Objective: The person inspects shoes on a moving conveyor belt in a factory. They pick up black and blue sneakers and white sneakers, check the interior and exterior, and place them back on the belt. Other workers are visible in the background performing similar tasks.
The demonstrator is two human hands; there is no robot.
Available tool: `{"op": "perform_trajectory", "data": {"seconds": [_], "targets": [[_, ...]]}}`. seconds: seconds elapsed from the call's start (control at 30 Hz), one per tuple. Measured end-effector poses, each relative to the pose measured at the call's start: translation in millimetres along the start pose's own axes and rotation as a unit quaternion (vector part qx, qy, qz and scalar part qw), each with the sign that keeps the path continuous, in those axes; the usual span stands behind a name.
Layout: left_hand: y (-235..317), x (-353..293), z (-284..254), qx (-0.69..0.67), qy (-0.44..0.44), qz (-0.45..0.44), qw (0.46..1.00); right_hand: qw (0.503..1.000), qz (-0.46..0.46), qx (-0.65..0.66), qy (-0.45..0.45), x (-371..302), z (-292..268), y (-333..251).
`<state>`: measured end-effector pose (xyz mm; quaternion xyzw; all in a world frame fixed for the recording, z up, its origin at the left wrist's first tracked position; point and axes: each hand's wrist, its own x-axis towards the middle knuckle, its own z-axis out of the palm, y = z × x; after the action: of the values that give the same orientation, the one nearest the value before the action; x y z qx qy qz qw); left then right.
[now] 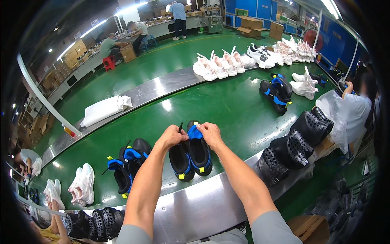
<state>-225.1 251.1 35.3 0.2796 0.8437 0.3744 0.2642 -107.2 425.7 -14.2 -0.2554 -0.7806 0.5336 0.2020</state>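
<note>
A pair of black and blue shoes stands in front of me on the green belt, heels with yellow tabs toward me. My right hand [210,135] pinches the blue tongue [194,132] of the right shoe [200,156]. At the front of the left shoe [179,160], my left hand [172,137] is closed, with a thin black strip [181,127] sticking up from its fingers. The fingers hide how that strip joins the shoe. Left of my left forearm is another black and blue pair [126,162], its tongues pulled up.
Black perforated shoes [290,148] line the metal edge [199,207] at right; more [97,223] sit lower left. White shoes [82,185] stand at left, others [219,65] along the far ledge near a white wrapped bundle [106,110]. A co-worker [353,110] is at right.
</note>
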Motion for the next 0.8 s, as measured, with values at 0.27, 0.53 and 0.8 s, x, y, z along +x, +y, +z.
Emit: {"op": "perform_trajectory", "data": {"seconds": [0.27, 0.53, 0.8], "targets": [[0, -12, -1, -0.053, 0.012, 0.004, 0.999, 0.999, -0.027, 0.014, 0.016, -5, 3, -2], [37, -128, 25, 0.248, 0.324, 0.273, 0.871, 0.964, -0.055, -0.261, -0.012, -76, -25, -35], [4, -153, 86, 0.266, 0.158, 0.196, 0.930, 0.967, -0.191, -0.171, -0.002, -87, -25, -8]]}}
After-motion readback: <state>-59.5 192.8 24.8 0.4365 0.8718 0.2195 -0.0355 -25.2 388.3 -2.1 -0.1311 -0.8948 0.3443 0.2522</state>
